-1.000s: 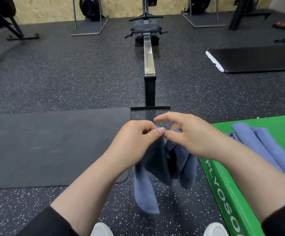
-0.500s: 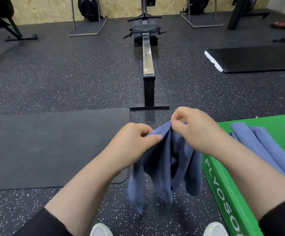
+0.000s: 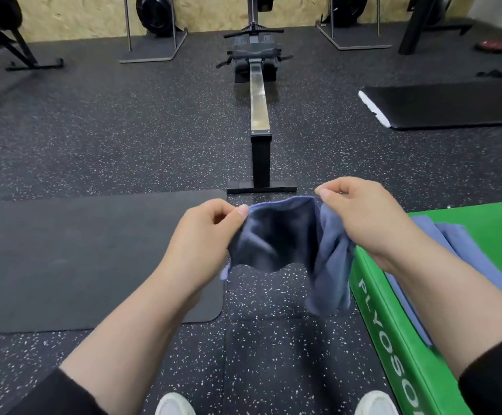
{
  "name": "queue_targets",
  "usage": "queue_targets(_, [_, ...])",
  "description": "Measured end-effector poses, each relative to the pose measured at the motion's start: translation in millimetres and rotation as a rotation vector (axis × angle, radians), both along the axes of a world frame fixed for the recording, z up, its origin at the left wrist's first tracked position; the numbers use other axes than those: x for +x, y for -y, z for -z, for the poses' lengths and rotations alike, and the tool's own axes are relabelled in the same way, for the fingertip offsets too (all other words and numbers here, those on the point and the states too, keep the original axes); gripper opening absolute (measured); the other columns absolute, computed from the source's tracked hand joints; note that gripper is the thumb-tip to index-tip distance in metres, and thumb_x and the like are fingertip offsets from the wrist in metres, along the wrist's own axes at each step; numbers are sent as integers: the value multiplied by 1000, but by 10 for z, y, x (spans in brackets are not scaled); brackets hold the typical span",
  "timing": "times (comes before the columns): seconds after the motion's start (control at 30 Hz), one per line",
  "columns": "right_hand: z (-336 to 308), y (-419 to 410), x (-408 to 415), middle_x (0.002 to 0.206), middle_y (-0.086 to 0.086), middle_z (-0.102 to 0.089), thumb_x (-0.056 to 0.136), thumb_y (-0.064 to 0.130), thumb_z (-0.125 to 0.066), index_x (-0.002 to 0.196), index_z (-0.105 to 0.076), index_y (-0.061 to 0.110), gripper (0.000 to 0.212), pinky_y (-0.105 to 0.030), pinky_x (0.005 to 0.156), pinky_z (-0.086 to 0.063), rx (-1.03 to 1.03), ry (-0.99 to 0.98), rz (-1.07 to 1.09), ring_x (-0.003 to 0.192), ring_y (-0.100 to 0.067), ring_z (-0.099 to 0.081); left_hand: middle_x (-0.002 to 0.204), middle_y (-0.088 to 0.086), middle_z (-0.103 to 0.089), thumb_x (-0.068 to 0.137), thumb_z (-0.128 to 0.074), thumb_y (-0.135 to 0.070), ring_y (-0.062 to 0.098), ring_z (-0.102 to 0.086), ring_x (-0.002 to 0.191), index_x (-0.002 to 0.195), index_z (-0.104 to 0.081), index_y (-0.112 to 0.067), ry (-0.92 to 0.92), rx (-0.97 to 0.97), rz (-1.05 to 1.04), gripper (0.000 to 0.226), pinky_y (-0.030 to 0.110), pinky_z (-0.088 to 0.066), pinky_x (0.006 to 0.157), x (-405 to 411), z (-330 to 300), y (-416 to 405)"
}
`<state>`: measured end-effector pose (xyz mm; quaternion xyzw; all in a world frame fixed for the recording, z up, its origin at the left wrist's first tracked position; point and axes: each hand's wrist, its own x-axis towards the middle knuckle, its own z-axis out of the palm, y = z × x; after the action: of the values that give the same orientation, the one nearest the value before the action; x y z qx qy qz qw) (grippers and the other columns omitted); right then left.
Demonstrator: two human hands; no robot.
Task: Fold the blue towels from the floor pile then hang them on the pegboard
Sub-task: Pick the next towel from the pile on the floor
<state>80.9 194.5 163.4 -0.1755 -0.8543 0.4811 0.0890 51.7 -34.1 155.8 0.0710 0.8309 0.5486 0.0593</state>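
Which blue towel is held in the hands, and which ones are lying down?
The towel pinched between both hands hangs in the air; the other towels lie on the green box.

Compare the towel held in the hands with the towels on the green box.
The held towel hangs in the air, pinched by the left hand and right hand; the box towels lie flat on the green box. The held one is rumpled; the others look smooth. All are blue.

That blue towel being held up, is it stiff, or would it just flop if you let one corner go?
Probably floppy: the blue towel sags between the left hand and right hand, and one end dangles loose. Likely light, since fingertip pinches hold it. Unlikely to slip, as the cloth looks soft and matte.
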Motion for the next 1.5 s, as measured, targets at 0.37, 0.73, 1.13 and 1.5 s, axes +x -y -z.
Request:
queue_targets(0.37, [-12, 266, 28, 108, -10, -73, 99, 0, -55, 117, -69, 12, 26, -29, 88, -52, -562, 23, -105, 98, -15, -67, 82, 11, -58, 94, -70, -28, 23, -48, 79, 87, -74, -17, 345, 487, -15, 13, 37, -41, 74, 82, -7, -200])
queue_targets(0.73, [-5, 728, 52, 99, -24, -74, 98, 2, -58, 102, -66, -2, 10, -26, 60, -58, -934, 11, -66, 73, -20, -71, 83, 18, -71, 94, -69, -16, 24, -63, 61, 94, -72, -3, 391, 682, -130, 12, 28, -50, 47, 122, -13, -318])
queue_targets(1.13, [66, 644, 0, 96, -10, -78, 79, 33, -63, 88, -79, 23, 21, -59, 98, -52, -513, 15, -42, 107, -36, -70, 81, 6, -75, 91, -71, -14, 17, -65, 71, 85, -77, -12, 261, 519, -271, 8, 28, -55, 67, 64, 36, -184])
queue_targets(1.5, [70, 776, 76, 101, -31, -71, 100, 9, -55, 92, -79, 6, 25, -42, 76, -52, -587, 21, -166, 84, -26, -63, 77, -13, -75, 89, -74, -18, -5, -66, 69, 83, -79, -20, 1, 208, -191, 7, 12, -49, 66, 178, -37, -266])
